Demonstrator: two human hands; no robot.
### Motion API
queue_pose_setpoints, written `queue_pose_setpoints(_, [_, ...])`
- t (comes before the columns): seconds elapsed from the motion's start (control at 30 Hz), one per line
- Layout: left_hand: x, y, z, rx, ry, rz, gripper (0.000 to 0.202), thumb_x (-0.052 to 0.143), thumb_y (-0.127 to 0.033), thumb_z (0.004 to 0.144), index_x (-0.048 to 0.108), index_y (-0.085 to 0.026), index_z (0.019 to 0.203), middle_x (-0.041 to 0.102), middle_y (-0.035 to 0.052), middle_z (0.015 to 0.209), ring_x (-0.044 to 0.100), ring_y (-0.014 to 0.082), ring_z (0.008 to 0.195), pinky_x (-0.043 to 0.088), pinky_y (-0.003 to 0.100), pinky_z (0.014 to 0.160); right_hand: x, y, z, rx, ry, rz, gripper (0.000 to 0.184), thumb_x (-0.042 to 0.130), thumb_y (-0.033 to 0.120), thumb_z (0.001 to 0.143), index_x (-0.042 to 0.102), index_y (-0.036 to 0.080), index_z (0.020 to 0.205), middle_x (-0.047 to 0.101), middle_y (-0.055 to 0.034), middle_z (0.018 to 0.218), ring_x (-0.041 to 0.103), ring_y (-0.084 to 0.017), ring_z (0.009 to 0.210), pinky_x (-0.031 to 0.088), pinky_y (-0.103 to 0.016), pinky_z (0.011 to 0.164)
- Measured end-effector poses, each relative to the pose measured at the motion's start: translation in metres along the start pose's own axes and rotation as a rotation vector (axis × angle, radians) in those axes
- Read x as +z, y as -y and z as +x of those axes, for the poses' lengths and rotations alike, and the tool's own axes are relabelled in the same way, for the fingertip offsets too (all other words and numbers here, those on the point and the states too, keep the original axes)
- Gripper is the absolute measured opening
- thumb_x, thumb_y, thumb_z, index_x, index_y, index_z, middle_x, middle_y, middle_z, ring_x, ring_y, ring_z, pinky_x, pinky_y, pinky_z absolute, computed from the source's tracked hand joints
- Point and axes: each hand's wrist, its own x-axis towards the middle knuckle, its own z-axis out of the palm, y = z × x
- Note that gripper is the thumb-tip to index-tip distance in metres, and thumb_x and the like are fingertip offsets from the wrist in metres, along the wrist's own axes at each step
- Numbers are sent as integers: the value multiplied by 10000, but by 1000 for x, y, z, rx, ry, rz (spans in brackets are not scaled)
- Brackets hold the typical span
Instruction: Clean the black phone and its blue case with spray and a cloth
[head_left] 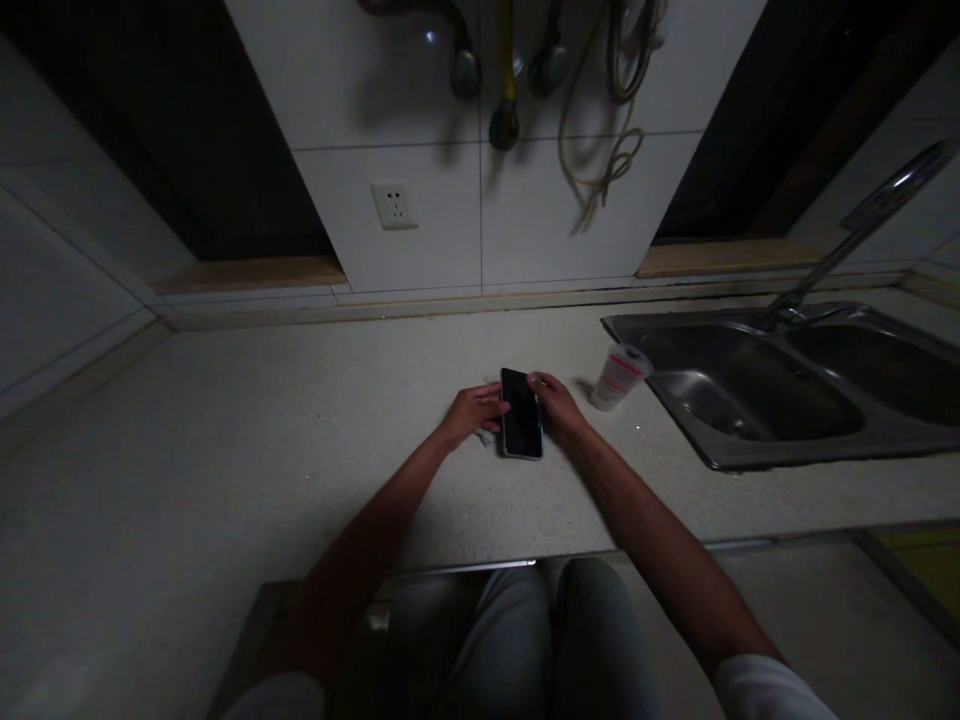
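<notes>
A smartphone (522, 422) with a dark screen is held upright in line with my view, just over the pale countertop. My left hand (474, 412) grips its left edge, the thumb lying on the screen side. On the upper right edge, my right hand (556, 400) is closed, its thumb near the top corner. Something whitish and crumpled, perhaps a tissue or cloth (486, 438), shows beneath my left hand; most of it is hidden. To the right of my right hand stands a clear plastic cup (620, 376) with red print.
A double-bowl steel sink (697, 455) with a curved faucet (825, 262) is set into the counter (247, 430) on the right. On the tiled wall are a socket (394, 206), several pipe ends and a hanging cord (600, 185). The counter's front edge is close to my legs.
</notes>
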Motion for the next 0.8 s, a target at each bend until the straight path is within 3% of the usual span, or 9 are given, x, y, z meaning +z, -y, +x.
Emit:
queue_pose_setpoints(0.1, [0,3,1,76,-70,190,536,761,-396,788,680,-199,1280,647,20,830,552,94,561,414,204,474,2,1,-3,76,-18,60,636,851,508,596,624,241,1127,698,-32,970,645,-216,872,517,-332,771])
queue_pose_setpoints(0.23, [2,4,0,258,-140,354,291,731,-393,822,774,-216,1048,606,36,884,569,128,727,467,216,603,2,1,-5,67,26,66,705,863,412,581,583,287,1216,674,-30,1047,648,-227,911,545,-369,807])
queue_pose_setpoints(0.3, [3,4,-1,291,-128,354,303,716,-412,833,771,-210,1052,615,52,938,579,143,777,477,221,630,2,0,-5,54,43,47,734,861,388,574,572,292,1242,662,-32,1077,642,-227,928,547,-387,838])
queue_pose_setpoints(0.37, [4,4,-2,266,-92,327,396,684,-440,854,737,-196,1160,632,58,972,581,125,711,470,224,594,2,0,-6,38,47,32,770,862,364,564,561,285,1267,657,-34,1088,638,-228,944,541,-403,878])
queue_pose_setpoints(0.47, [5,2,-4,178,-17,330,529,631,-454,892,629,-177,1343,659,33,866,572,99,585,435,211,525,2,0,-6,16,60,-7,856,867,347,560,517,272,1337,655,-47,1116,636,-233,966,530,-420,915])
queue_pose_setpoints(0.6, [7,0,-6,98,-60,323,613,651,-420,888,536,-170,1437,668,4,763,568,90,493,394,200,461,1,1,-6,2,46,-24,946,881,363,556,458,253,1395,631,-82,1232,633,-242,1023,519,-424,941])
queue_pose_setpoints(0.73, [8,-1,-4,29,-121,245,772,736,-379,828,431,-146,1498,651,-31,648,509,80,407,381,202,432,2,5,-6,-31,85,-35,793,882,389,561,562,224,1267,682,-69,1157,644,-236,990,524,-414,913])
queue_pose_setpoints(0.8, [6,-2,-3,11,-93,214,737,778,-398,782,514,-127,1415,634,-37,607,508,82,402,380,199,423,3,8,-8,-40,151,-17,654,874,403,577,624,218,1153,715,-44,1052,656,-219,914,534,-386,862])
